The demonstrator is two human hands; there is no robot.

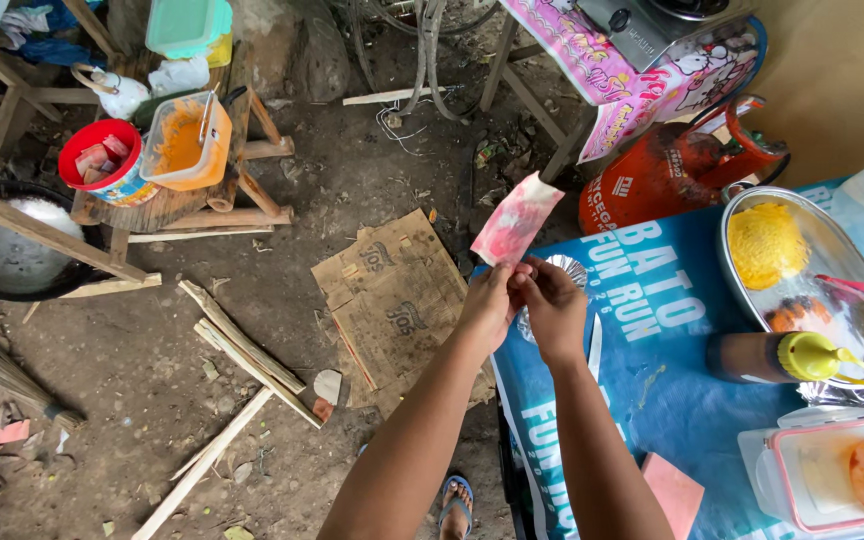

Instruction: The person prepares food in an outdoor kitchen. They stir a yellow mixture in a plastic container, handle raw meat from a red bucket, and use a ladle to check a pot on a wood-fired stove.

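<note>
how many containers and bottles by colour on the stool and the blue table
Red tub: 1
Orange tub: 1
Green-lidded box: 1
Silver pan: 1
Yellow-capped bottle: 1
Pink-rimmed clear box: 1
Total: 6

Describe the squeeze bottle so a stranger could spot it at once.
Start at the blue-covered table on the right. Just below the oval metal tray, the squeeze bottle lies on its side. It is dark brown with a yellow nozzle cap, the only bottle there.

Open air lies left over the flattened cardboard (392, 305); rightward, the metal tray (857, 330) and squeeze bottle (782, 357) crowd the table.
</note>
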